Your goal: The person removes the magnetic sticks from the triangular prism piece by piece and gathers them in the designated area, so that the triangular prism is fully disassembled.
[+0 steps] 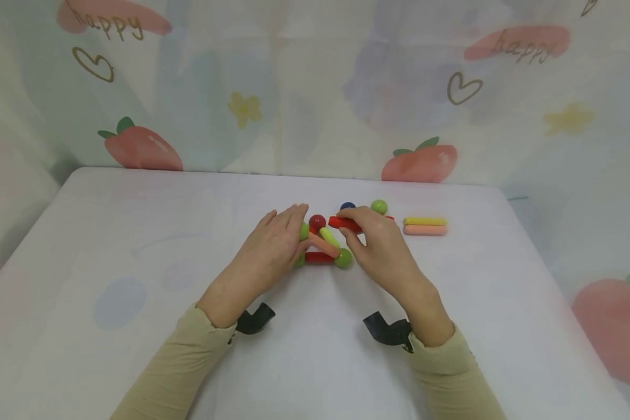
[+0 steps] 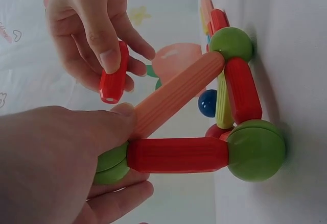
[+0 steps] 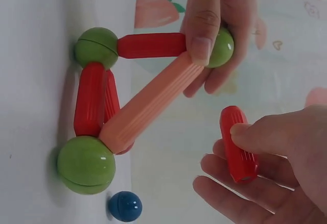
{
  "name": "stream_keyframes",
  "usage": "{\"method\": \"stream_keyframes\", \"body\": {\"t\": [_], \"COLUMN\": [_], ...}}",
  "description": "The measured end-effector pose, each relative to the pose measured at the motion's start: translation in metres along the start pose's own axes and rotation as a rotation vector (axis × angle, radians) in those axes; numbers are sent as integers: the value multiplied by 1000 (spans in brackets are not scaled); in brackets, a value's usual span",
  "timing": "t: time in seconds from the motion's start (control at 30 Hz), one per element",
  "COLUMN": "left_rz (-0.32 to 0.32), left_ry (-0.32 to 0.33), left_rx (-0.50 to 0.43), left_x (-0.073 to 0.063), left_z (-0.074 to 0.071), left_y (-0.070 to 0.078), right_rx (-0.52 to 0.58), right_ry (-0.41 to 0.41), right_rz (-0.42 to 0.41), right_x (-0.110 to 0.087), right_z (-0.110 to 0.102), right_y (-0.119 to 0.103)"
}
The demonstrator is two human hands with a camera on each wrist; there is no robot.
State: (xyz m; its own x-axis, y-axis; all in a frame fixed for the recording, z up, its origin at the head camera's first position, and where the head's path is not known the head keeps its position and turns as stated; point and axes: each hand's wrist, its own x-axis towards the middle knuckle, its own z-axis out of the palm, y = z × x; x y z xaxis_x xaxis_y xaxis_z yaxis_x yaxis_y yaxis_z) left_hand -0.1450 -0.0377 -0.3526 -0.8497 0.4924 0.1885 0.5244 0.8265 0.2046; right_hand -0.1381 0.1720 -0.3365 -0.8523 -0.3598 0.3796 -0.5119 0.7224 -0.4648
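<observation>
My left hand (image 1: 270, 248) grips the top green ball (image 3: 222, 48) of a small stick-and-ball frame, its thumb at the upper end of an orange stick (image 3: 148, 106). That stick slopes down to a green ball (image 3: 86, 164) on the table. An upright red stick (image 2: 179, 155) joins the top ball to another green ball (image 2: 256, 150). Along the base lies a red stick (image 3: 91, 99), with a yellow stick (image 1: 329, 237) and a red ball (image 1: 317, 222) behind. Between thumb and fingers, my right hand (image 1: 383, 248) pinches a loose red stick (image 3: 239, 145), held apart from the frame.
Beyond the right hand lie a blue ball (image 1: 348, 206) and a loose green ball (image 1: 379, 206). A red stick (image 1: 390, 218) is mostly hidden by that hand. Further right, a yellow stick (image 1: 425, 221) and an orange stick (image 1: 425, 231) lie side by side. A printed curtain (image 1: 304, 87) hangs behind the table.
</observation>
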Motion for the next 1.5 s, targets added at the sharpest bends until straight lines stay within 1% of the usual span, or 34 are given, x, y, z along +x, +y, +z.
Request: {"method": "stream_keyframes", "body": {"t": [0.23, 0.33, 0.43, 0.6, 0.73, 0.83, 1.03, 1.13, 1.33, 1.5], "left_rz": [-1, -4, 1, -7, -17, -17, -23, -28, -24, -22], "left_ry": [-13, -21, -14, -11, -25, -23, -29, -38, -46, -48], "left_rx": [-24, -24, -18, -13, -21, -23, -34, -35, -33, -35], "left_x": [0, 0, -1, -1, -1, -1, -2, -1, 0, 0], "left_z": [1, 1, 0, -1, -1, -1, -1, -1, -1, 0], "left_y": [2, 2, 2, 1, 0, 0, -1, -1, 0, 0], "right_rx": [-19, -31, -49, -44, -38, -48, -78, -95, -113, -113], "right_ry": [-18, -18, -12, -21, -51, -83, -145, -159, -171, -206], "right_rz": [-12, 22, 65, 90, 98, 107, 162, 169, 155, 197], "right_x": [-6, -12, -15, -15, -16, -16, -16, -16, -17, -18], "right_z": [-10, -16, -21, -27, -30, -31, -33, -32, -30, -30], "right_y": [9, 17, 26, 35, 39, 42, 46, 48, 54, 56]}}
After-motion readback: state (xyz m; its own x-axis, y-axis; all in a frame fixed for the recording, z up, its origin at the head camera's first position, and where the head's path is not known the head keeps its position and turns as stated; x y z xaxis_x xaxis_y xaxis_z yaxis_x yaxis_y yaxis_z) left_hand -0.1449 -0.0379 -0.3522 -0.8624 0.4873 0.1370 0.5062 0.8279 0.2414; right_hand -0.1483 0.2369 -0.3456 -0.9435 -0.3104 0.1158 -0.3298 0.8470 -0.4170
